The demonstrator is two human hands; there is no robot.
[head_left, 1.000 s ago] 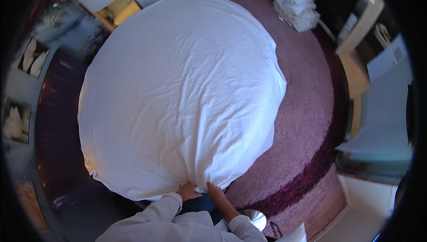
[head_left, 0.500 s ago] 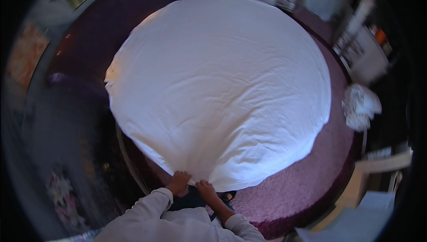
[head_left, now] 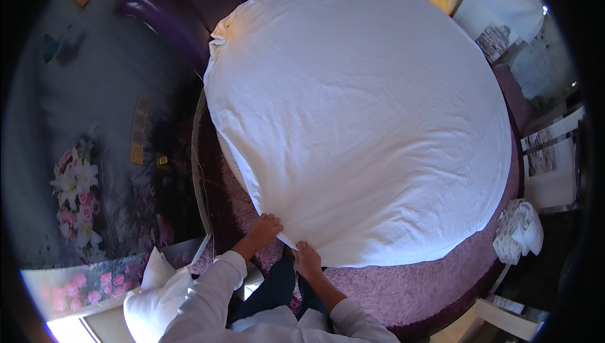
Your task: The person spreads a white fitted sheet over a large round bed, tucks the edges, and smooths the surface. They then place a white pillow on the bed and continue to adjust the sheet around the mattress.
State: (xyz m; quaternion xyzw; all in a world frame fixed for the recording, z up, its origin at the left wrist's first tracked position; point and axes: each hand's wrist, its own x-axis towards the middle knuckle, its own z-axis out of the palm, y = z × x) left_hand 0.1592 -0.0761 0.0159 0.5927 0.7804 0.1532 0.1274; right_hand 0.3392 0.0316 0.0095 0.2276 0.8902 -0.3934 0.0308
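A wide white sheet [head_left: 365, 116] covers a round bed in front of me. Wrinkles fan out across it from the near edge, where both my hands are. My left hand [head_left: 265, 229] has its fingers closed over the edge of the sheet. A short way to the right, my right hand [head_left: 307, 260] pinches the same edge. Between them the hem is drawn fairly straight. The fingertips under the cloth are hidden. At the far left the sheet's rim is bunched into a small fold.
Purple shaggy carpet [head_left: 378, 296] rings the near and right sides. A glossy purple headboard [head_left: 167, 6] curves behind at the far left. White pillows [head_left: 154, 305] lie at the lower left, near a flower-patterned wall [head_left: 79, 198]. A white patterned bundle [head_left: 520, 233] sits at the right.
The view has swung left, bringing the pillows and flowered wall into sight. Both hands keep their hold on the sheet's edge and are slightly farther apart.
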